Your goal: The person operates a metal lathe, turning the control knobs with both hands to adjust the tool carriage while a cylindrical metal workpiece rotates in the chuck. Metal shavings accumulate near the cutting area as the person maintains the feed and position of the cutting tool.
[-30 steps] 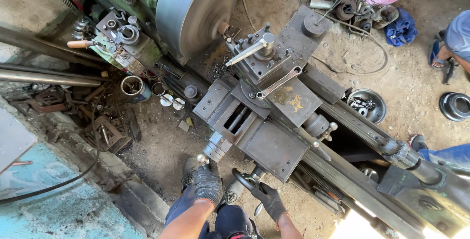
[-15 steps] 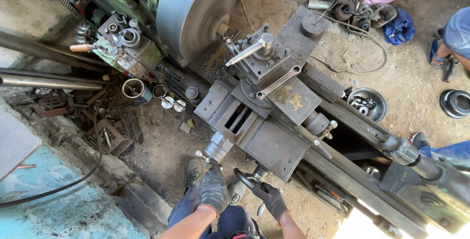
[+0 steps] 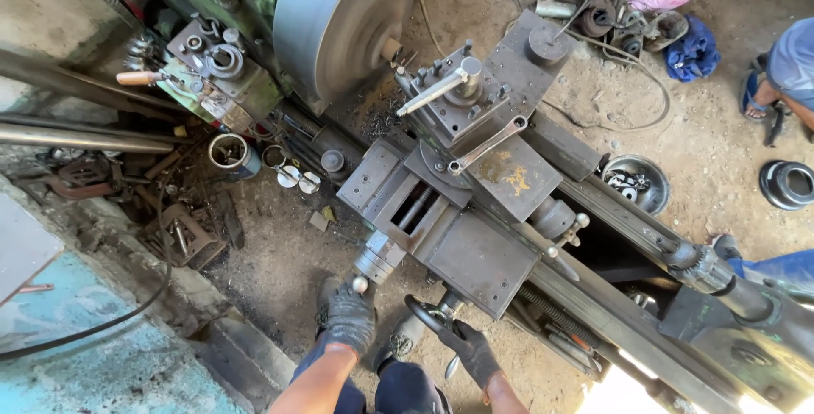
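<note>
Head view, looking straight down on an old lathe (image 3: 475, 211) standing on a dirt floor (image 3: 280, 253)

Left hand (image 3: 349, 316), dark work glove, closed round the small ball-ended crank handle (image 3: 360, 283) at the near end of the cross slide (image 3: 407, 211); fingers curled on it, knob showing just above the glove

Right hand (image 3: 471, 350), also gloved, gripping the rim of the black handwheel (image 3: 428, 316) on the near face of the carriage apron (image 3: 479, 261); fingers wrapped, thumb side toward the wheel

Both handles sit at the near edge of the carriage, close together, the crank left of the wheel

Tool post (image 3: 458, 92) with a long bright lever stands on top of the carriage, just beside the big grey faceplate (image 3: 339, 24) at the headstock end, top left. Metal chips lie dark on the bed between the two

Floor left of the lathe: an open tin can (image 3: 231, 153), small round caps, scrap iron bits, long steel bars (image 3: 76, 136) running off the left edge

Floor beyond the bed: a round pan (image 3: 636, 183) of small parts, a blue cloth (image 3: 694, 51), a black ring-shaped part (image 3: 788, 183)

Another person's foot in a sandal (image 3: 757, 96) at the right edge, well apart from the gloved hands
</note>
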